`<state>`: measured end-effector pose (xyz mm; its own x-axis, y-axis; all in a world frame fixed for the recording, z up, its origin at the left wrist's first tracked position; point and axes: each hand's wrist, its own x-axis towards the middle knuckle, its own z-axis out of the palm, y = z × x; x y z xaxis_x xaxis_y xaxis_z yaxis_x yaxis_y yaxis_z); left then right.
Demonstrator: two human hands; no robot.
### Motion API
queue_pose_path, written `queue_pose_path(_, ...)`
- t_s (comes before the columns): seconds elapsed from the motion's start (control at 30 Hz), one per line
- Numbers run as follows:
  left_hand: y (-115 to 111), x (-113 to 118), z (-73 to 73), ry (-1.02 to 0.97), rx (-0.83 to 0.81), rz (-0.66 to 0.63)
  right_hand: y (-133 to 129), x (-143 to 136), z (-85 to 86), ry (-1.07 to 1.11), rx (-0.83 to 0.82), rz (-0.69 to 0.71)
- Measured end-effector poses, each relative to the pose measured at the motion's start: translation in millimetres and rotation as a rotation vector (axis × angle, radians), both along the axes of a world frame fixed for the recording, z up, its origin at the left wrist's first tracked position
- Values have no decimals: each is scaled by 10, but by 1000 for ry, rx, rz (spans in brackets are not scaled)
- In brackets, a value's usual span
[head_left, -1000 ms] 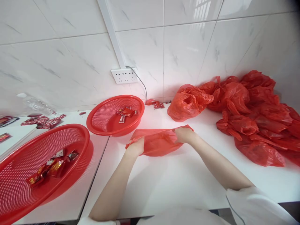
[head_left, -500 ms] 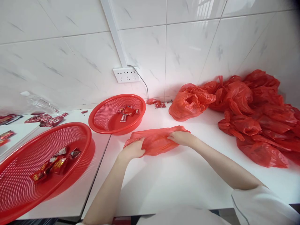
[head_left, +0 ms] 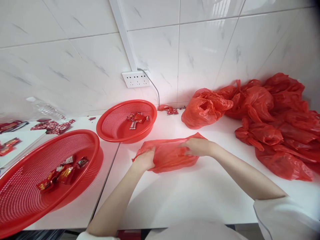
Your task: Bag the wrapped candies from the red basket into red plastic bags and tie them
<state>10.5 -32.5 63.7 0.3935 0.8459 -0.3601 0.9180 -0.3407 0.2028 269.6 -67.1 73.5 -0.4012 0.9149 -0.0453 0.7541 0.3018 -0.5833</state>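
A thin red plastic bag [head_left: 172, 156] is stretched sideways low over the white table, held between both hands. My left hand [head_left: 147, 159] is closed on the bag's left end, with its fingertips partly hidden by the film. At the right end, my right hand [head_left: 198, 146] grips the bag near its upper edge, and its fingers are blurred against the red plastic. Just behind the bag stands a small red mesh basket [head_left: 107, 125] with a few wrapped snack packets [head_left: 138, 118] in it.
A larger red mesh basket [head_left: 87, 135] holding snack packets [head_left: 65, 171] stands at left. Many filled red plastic bags [head_left: 265, 130] are heaped at right, one [head_left: 197, 113] nearer the middle. A socket panel [head_left: 136, 79] with a cable is on the tiled wall. A clear bottle [head_left: 47, 110] lies back left.
The bag is spread a little wider and its lower edge has come nearer to me. My right hand has shifted slightly to the right. The whole view has moved slightly.
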Motion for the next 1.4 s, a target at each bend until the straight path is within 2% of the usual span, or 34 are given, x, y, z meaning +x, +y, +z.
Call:
queue_pose_path(0.07,-69,44,29,28,32,-24,-43,-29,150,18,-3,183)
queue_pose_path(0.13,-136,109,73,2,128,-87,-46,-106,189,61,109,250)
queue_pose_path(0.23,-173,178,105,-112,248,-248,17,-237,35,-39,279,259)
queue_pose_path(0.33,-124,147,38,-230,231,-407,91,-275,-203,-171,343,262)
queue_pose_path(0.43,-45,40,-91,-270,115,-382,121,-206,-352,-172,171,274)
queue_pose_path(0.53,14,-64,-180,-269,25,-333,133,-106,-405,-139,-78,260)
queue_pose_path(0.6,35,-108,-197,-310,-2,-319,153,-59,-424,-109,-179,236)
queue_pose_path(0.7,49,-136,-207,-421,-51,-284,190,-22,-459,-20,-256,244)
queue_pose_path(0.8,62,-130,-253,-545,-71,-254,221,3,-504,30,-264,279)
queue_pose_path(0.87,80,-117,-290,-669,-74,-170,248,20,-523,-31,-273,242)
queue_pose_path(0.9,95,-110,-299,-768,-103,-77,266,25,-521,-80,-280,216)
queue_pose_path(0.93,115,-105,-297,-894,-149,55,285,25,-508,-129,-283,193)
queue_pose_path(1.0,173,-109,-256,-1181,-275,405,323,3,-435,-196,-269,164)
queue_pose_path(1.07,253,-137,-183,-1395,-405,726,340,-48,-297,-195,-237,149)
queue_pose_path(1.13,347,-181,-117,-1540,-479,930,320,-120,-110,-171,-208,118)
queue_pose_path(1.2,438,-219,-91,-1653,-477,1032,264,-194,92,-126,-188,109)
queue_pose_path(1.27,511,-239,-121,-1764,-390,1087,187,-253,276,-44,-162,127)
queue_pose_path(1.4,538,-252,-273,-1916,-243,1078,40,-302,510,95,-82,161)
